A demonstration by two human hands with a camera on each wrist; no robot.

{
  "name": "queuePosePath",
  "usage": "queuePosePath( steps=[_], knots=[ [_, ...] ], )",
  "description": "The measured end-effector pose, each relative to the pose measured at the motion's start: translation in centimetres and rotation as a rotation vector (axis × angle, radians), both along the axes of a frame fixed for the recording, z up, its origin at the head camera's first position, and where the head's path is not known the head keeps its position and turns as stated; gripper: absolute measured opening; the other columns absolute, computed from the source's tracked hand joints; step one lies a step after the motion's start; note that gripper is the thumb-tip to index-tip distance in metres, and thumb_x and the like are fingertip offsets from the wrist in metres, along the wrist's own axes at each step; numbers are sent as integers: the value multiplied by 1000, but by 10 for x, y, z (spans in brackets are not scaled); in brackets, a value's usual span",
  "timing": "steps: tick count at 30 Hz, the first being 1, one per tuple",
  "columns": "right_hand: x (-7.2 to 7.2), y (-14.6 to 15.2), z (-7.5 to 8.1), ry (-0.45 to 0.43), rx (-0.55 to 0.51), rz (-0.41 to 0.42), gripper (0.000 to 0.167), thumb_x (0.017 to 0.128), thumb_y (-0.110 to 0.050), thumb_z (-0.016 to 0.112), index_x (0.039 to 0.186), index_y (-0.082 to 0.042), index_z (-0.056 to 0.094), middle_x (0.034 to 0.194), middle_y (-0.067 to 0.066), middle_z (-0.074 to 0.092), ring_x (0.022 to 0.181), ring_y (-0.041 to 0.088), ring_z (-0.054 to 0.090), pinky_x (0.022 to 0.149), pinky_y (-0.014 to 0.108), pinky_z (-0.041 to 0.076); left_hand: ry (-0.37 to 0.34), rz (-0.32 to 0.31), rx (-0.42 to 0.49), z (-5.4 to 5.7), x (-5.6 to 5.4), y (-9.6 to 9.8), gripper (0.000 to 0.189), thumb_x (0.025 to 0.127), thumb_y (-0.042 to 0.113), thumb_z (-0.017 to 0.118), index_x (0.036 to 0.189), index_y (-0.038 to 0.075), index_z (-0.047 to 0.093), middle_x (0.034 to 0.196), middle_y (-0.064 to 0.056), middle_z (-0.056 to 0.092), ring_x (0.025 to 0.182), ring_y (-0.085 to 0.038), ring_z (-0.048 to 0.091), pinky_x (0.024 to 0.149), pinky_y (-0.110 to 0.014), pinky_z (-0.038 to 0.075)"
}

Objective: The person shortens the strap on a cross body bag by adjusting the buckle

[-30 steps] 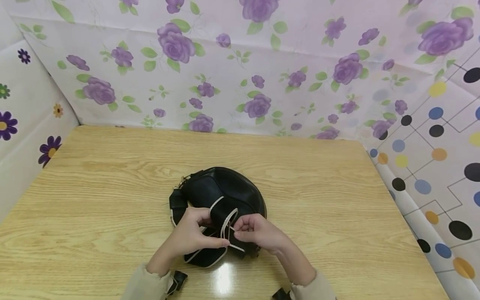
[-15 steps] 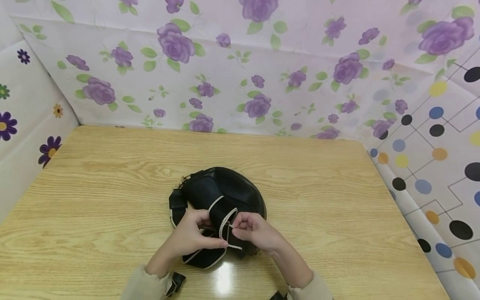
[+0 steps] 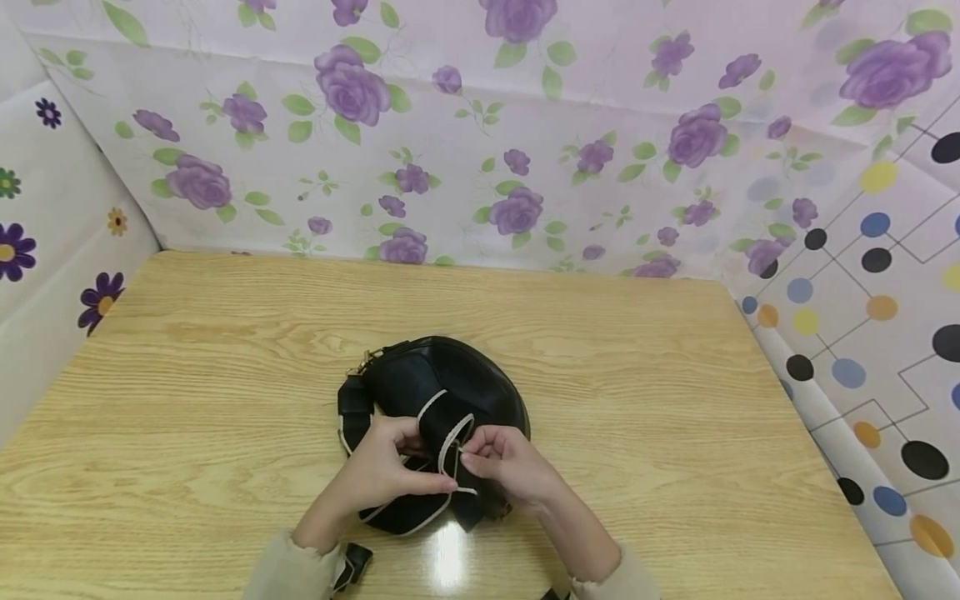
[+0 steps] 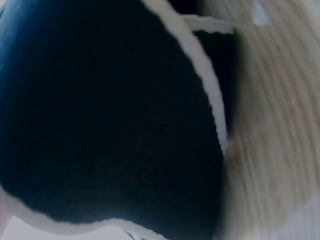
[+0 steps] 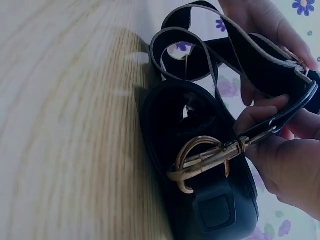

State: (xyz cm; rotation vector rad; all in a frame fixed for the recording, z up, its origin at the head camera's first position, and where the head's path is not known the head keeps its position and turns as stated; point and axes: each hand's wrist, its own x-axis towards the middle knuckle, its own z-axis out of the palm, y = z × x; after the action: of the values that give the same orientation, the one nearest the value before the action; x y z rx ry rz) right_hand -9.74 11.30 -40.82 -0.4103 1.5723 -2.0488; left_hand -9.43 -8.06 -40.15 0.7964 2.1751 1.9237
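Note:
A black leather bag lies on the wooden table, its black strap with pale edges looped in front. My left hand grips the looped strap between spread thumb and fingers. With thumb and fingertips, my right hand pinches the strap just beside that loop. In the right wrist view, a small metal buckle sits on the strap between both hands. A gold swivel clasp joins the strap to a ring at the bag's end. Black strap material fills most of the left wrist view.
The wooden table extends around the bag, with a light glare near its front. A floral cloth hangs behind, and a dotted cloth borders the right side. Small black pieces show at the sleeves.
My right hand has shifted slightly left, toward the left hand. The strap below the hands has moved a little left and down. My left hand keeps its grip in nearly the same place.

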Motion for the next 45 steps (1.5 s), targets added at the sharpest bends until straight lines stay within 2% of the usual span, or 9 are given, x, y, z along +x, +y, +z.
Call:
queuePosePath(
  steps=[4,8,13,16,21,24,28,32,45],
  knots=[
    [2,-3,1,-77,12,-51,23,81,13,50,72,-7,54,64,-3,54,60,3,50,55,15,41,-18,-12,-18,0,1,0,31,66,12,80,89,-1,64,80,-7,65,71,-14,62,63,-33,51],
    [1,-3,3,-107,14,-37,26,82,14,49,72,-9,56,65,-3,55,60,4,50,54,15,42,54,-10,-15,-1,0,0,28,65,12,80,86,2,65,79,-5,65,70,-13,62,61,-33,51],
    [-1,1,3,-131,45,22,14,83,8,52,80,-5,58,68,-4,58,61,3,50,54,15,40,139,-14,19,0,0,-1,25,64,9,80,83,4,65,78,-4,65,69,-12,62,59,-32,51],
    [-3,4,3,-138,81,58,6,84,2,54,83,2,60,70,-3,58,61,4,48,52,15,38,144,-26,26,2,0,-2,25,64,8,80,84,3,65,78,-4,65,69,-12,62,59,-32,51],
    [-6,8,4,-122,130,148,24,85,-1,54,90,23,52,72,-3,58,57,3,44,48,15,33,142,-47,32,3,-1,-4,23,65,6,79,82,2,65,77,-6,64,69,-12,61,58,-33,50],
    [-6,9,5,-81,153,197,27,85,2,52,91,28,46,67,-4,56,52,2,40,46,15,30,142,-54,38,4,-2,-4,22,65,5,79,82,1,65,76,-8,65,68,-12,61,58,-33,50],
    [-5,8,3,-3,191,191,22,85,5,50,88,27,46,62,-5,53,47,0,35,43,15,26,119,-65,38,5,-3,-5,23,65,5,79,82,-1,65,76,-10,65,69,-12,62,59,-34,51],
    [-3,5,-1,65,206,148,18,85,7,50,84,25,47,63,-3,53,52,0,42,48,14,33,86,-82,30,5,-4,-7,24,66,5,78,84,-2,64,77,-11,65,70,-13,62,61,-34,51],
    [4,1,-2,119,219,69,16,84,8,48,80,23,46,62,-1,48,55,2,42,50,15,35,-30,-149,12,1,-6,-13,32,69,9,77,94,-3,62,85,-11,65,77,-19,63,68,-37,50]
  ],
)
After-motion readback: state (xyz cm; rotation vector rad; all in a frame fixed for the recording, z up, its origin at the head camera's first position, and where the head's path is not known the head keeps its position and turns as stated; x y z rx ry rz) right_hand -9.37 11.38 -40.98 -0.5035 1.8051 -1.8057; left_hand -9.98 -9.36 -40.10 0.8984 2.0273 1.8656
